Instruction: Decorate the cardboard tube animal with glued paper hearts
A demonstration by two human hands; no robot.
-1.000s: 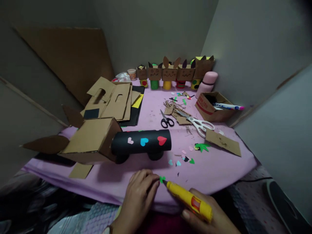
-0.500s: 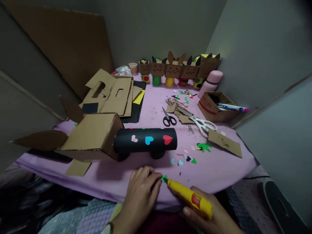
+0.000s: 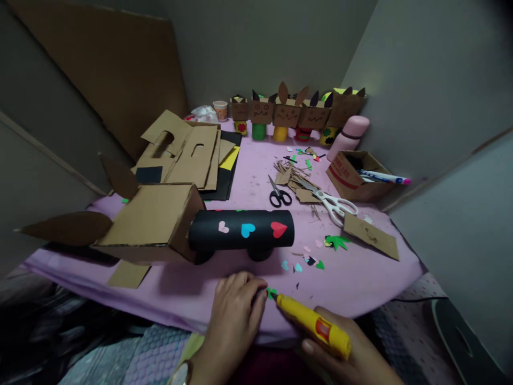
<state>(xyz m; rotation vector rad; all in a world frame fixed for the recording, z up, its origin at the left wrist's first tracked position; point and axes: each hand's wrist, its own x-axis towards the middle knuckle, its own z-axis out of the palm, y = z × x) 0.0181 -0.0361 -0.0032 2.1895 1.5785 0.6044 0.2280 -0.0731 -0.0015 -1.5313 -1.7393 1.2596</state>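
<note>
My left hand (image 3: pixel 238 305) rests on the table near its front edge, fingers bent together, pinching the edge of a small green paper cut-out (image 3: pixel 272 292). My right hand (image 3: pixel 340 342) grips a yellow glue gun (image 3: pixel 306 321), its dark nozzle tip at the green cut-out. Just beyond my hands lies a black tube (image 3: pixel 262 240) on short black legs, decorated with pink, blue and red hearts. Joined to its left end is a cardboard box head (image 3: pixel 150 216) with two brown pointed ears. Small paper hearts (image 3: pixel 297 267) are scattered to the right.
Black scissors (image 3: pixel 279 197), white scissors (image 3: pixel 331 206) and cardboard scraps (image 3: pixel 294 174) lie mid-table. An open box (image 3: pixel 356 176) with pens and a pink bottle (image 3: pixel 348 138) stand at right. Several cardboard-headed figures (image 3: pixel 286 112) line the back. Cut cardboard (image 3: pixel 188 155) is stacked at left.
The view has shifted very slightly. Both hands, the glue gun and the green cut-out stay in nearly the same place.
</note>
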